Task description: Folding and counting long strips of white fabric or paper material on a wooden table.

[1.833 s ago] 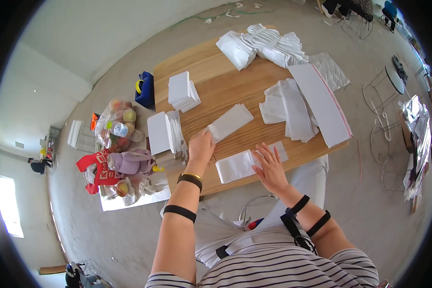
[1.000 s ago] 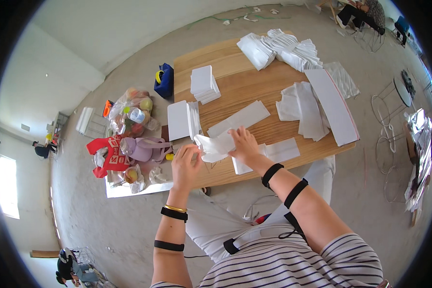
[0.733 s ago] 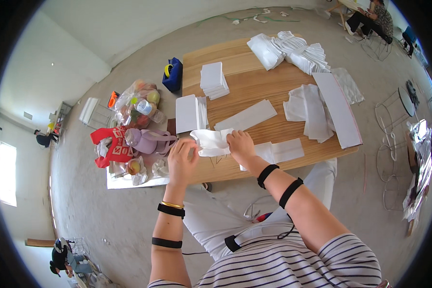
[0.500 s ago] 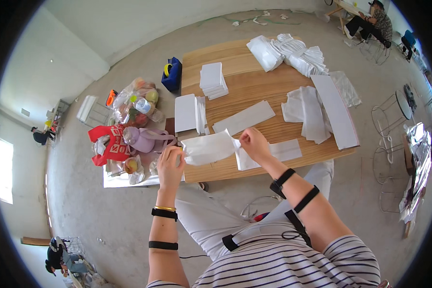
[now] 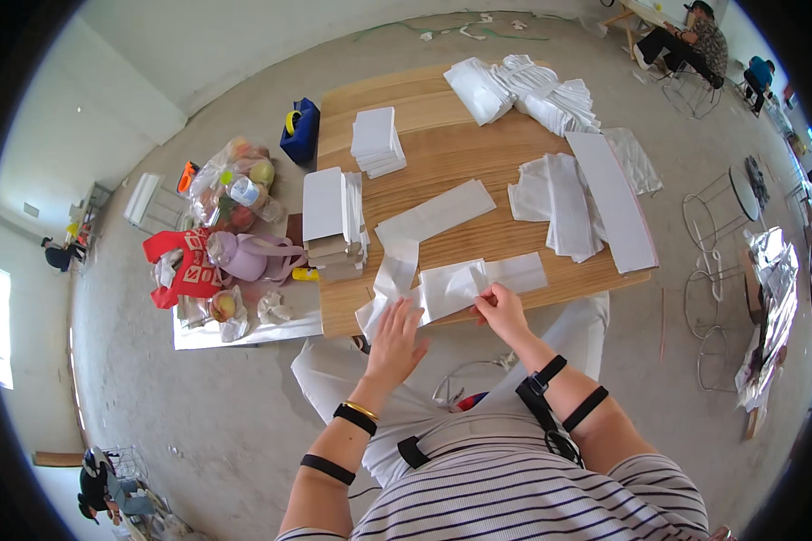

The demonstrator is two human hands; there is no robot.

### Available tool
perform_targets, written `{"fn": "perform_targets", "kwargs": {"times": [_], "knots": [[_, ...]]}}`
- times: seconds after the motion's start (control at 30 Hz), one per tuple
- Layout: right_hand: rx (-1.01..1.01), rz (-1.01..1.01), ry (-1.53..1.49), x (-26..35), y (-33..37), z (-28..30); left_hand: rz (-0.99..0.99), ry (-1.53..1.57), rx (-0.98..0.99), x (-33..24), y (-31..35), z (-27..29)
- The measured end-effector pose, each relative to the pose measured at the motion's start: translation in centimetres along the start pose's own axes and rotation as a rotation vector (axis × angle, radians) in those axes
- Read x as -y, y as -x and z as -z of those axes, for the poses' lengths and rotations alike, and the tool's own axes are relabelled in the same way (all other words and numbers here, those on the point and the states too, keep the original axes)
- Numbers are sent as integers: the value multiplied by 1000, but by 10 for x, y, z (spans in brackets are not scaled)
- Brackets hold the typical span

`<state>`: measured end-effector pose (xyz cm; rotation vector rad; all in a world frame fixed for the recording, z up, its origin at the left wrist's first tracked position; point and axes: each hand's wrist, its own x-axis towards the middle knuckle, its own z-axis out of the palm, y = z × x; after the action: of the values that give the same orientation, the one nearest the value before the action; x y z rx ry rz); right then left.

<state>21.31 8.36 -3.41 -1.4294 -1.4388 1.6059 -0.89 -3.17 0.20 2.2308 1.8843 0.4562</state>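
Observation:
At the table's near edge, my left hand has its fingers stretched out over the lower end of a thin, creased white strip. To its right, my right hand is closed, pinching the edge of a thin white sheet with thumb and fingertips. Under and beside that sheet, another flat white strip extends to the right. Beyond my hands lies a separate long white strip at a slant. Whether the sheets are paper or thin film, I cannot tell.
On the wooden table stand two stacks of white cards, a blue tape dispenser, a pile of folded white sheets, loose white strips and a long white board. Left sit a lilac bottle, bagged fruit and a red bag.
The white sheet stretched between my hands has come down onto the table. My left hand has moved right and opened; my right hand has lowered. The view has shifted slightly.

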Motion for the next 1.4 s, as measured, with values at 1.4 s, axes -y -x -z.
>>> {"fn": "perform_targets", "kwargs": {"times": [1.4], "knots": [[-565,176,839,-10,-35,85,-74,36,55,-60,-100,-52]]}}
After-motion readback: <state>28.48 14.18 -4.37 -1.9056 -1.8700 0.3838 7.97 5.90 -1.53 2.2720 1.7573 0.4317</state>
